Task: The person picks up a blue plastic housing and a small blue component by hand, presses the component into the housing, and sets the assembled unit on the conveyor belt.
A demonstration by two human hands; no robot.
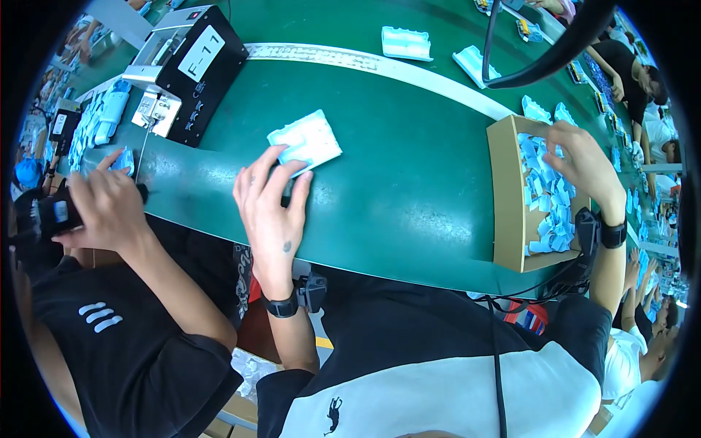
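Note:
On the green bench lies a pale blue, tray-like plastic shell [308,139], tilted slightly. My left hand [272,201] is at its near edge, fingertips and thumb closed against it. At the right, my right hand [586,164] reaches over the far end of an open cardboard box [509,212]. Its fingers are bent and parted, just above the small blue strips [549,197] heaped in the box. No strip can be clearly made out in its grasp. Each of my wrists wears a dark band with a small device.
A black machine [201,80] stands at the far left. More blue shells [407,44] lie beyond the white strip. A black cable [555,58] arches at upper right. Beside me, a co-worker's hand [109,204] holds a dark tool near a pile of blue parts [102,120].

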